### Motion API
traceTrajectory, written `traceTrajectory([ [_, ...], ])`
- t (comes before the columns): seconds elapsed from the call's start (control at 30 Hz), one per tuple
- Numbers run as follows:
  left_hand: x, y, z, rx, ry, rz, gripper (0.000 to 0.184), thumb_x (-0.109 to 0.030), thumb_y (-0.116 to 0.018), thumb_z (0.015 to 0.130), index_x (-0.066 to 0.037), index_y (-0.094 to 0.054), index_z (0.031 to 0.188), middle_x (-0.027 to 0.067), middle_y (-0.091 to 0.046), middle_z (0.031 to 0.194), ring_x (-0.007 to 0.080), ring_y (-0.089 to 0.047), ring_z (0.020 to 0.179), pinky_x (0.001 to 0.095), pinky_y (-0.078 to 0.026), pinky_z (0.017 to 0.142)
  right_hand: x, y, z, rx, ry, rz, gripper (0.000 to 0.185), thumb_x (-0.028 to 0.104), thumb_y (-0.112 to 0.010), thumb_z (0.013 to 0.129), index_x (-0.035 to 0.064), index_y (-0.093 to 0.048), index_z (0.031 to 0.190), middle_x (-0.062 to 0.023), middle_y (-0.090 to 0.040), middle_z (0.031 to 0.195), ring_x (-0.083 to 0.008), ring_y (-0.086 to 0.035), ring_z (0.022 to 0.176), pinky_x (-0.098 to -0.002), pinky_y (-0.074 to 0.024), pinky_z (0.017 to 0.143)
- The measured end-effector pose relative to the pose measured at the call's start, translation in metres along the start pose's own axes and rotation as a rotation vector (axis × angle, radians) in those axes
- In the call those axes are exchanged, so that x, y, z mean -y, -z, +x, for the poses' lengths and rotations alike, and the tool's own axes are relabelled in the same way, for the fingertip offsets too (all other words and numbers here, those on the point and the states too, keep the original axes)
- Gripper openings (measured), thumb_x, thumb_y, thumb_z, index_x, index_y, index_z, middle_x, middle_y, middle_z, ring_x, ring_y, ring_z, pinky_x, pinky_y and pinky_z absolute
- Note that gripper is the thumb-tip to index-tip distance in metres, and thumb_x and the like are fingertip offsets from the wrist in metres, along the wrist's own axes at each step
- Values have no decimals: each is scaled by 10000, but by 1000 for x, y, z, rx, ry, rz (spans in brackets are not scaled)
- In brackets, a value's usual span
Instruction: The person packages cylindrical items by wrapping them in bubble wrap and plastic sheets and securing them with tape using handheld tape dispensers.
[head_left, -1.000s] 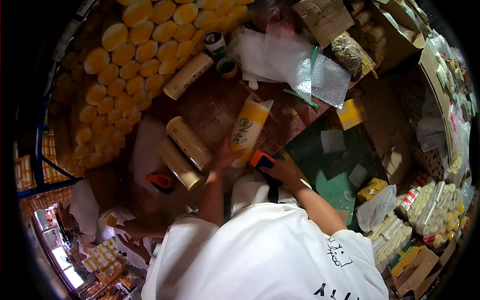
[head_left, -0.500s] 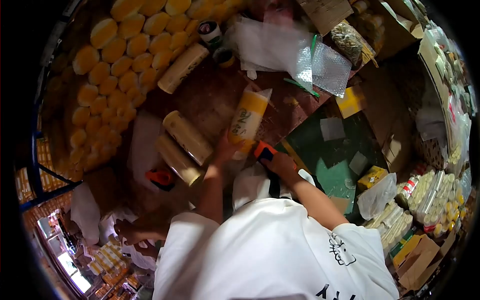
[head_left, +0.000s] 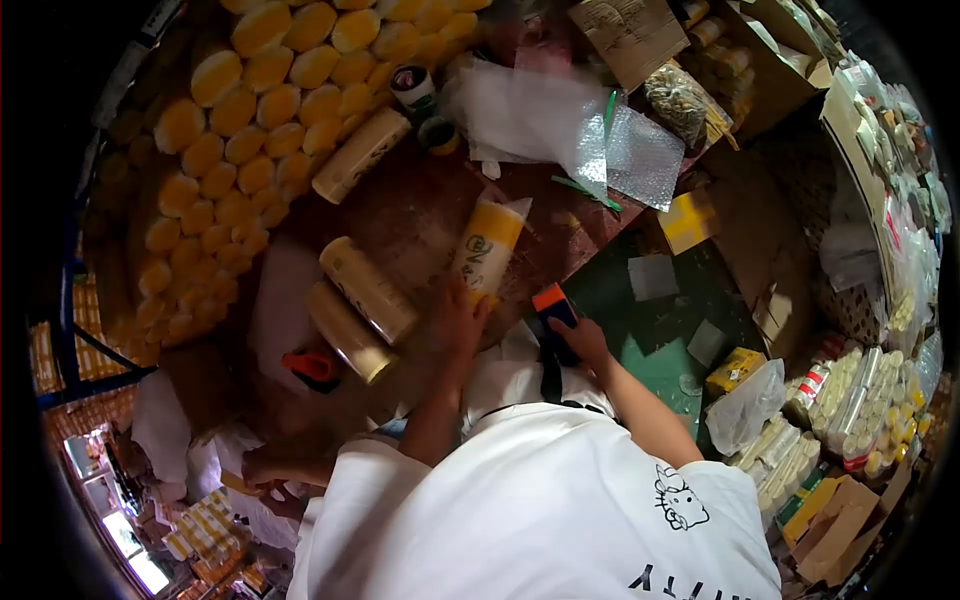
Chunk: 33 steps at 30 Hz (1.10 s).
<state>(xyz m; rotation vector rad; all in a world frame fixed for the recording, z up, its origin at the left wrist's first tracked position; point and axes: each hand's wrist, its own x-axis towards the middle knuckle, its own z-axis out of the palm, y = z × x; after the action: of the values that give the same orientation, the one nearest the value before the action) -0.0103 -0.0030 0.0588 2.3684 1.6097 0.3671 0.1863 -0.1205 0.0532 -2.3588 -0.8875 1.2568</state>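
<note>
A cylindrical package, yellow at its upper end with dark handwriting on a pale wrap, lies on the dark red table surface. My left hand is closed round its near end. In my right hand is an orange and dark-blue hand tool, held a little right of the package; its exact kind is not clear. Two brown-wrapped rolls lie side by side left of my left hand. Near them is an orange and black tool.
Another brown-wrapped roll lies farther back, beside a stack of yellow-ended packages. Bubble wrap covers the back right. A yellow box and bagged goods stand right. Another person's hand shows at lower left.
My right hand has drawn the orange and dark-blue tool back from the package's near end and turned it more upright. My left hand stays on the package. The view has shifted slightly.
</note>
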Motion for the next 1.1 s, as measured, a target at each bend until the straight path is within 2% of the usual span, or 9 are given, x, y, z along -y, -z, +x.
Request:
traceTrajectory([
  [0.23,-14,5,10,25,35,76,874,-329,-728,621,-104,-244,1313,185,-349,1257,333,-381,1130,411,-367,898,4,4,8,-82,-10,312,547,438,-631,694,-53,-559,925,-199,-603,837,-282,-601,785,-343,-455,685],
  [0.37,-24,24,21,174,215,94,885,-332,-735,609,-146,-240,1318,201,-351,1248,346,-383,1124,424,-362,903,15,-3,40,-221,123,561,435,244,-657,698,-47,-468,961,-156,-578,857,-227,-577,790,-328,-447,676],
  [0.5,-41,50,29,409,466,-4,867,-343,-734,602,-131,-268,1301,207,-389,1203,355,-394,1107,430,-360,906,65,19,61,-254,112,606,382,205,-645,699,-47,-462,921,-172,-575,833,-265,-583,789,-337,-447,669],
  [0.53,-37,46,25,399,463,2,867,-343,-734,602,-131,-268,1301,207,-389,1203,355,-394,1107,430,-360,906,71,22,72,-296,64,442,382,209,-646,698,-46,-460,913,-182,-570,835,-285,-580,799,-345,-445,673],
  [0.6,-24,28,15,16,109,41,853,-344,-731,601,-111,-284,1289,202,-416,1169,355,-417,1075,433,-366,894,79,28,96,-311,17,282,390,218,-653,690,-43,-458,905,-213,-559,847,-334,-566,842,-378,-434,696],
  [0.77,-12,20,26,131,175,-85,853,-342,-731,597,-62,-293,1273,196,-420,1171,342,-432,1050,414,-368,887,94,20,118,-343,106,216,355,210,-618,703,-31,-462,912,-209,-565,866,-345,-556,868,-400,-423,717],
  [0.87,-18,28,27,188,253,-40,850,-341,-731,596,-47,-298,1266,191,-423,1169,342,-430,1051,411,-364,889,112,21,105,-149,209,198,366,120,-567,716,-31,-440,1025,-240,-516,966,-399,-492,927,-424,-393,782],
  [1.0,1,7,23,172,161,-184,831,-352,-705,629,-56,-281,1280,197,-425,1163,370,-410,1061,443,-351,891,79,-17,93,-456,560,31,429,79,-570,706,-10,-412,1094,-233,-415,1162,-377,-400,1082,-423,-357,869],
  [1.1,-21,37,24,171,177,35,681,-314,-637,713,-47,-325,1256,202,-419,1173,386,-400,1070,461,-338,900,88,1,39,-482,527,163,457,61,-561,718,-10,-397,1139,-206,-411,1155,-354,-399,1089,-417,-332,919],
])
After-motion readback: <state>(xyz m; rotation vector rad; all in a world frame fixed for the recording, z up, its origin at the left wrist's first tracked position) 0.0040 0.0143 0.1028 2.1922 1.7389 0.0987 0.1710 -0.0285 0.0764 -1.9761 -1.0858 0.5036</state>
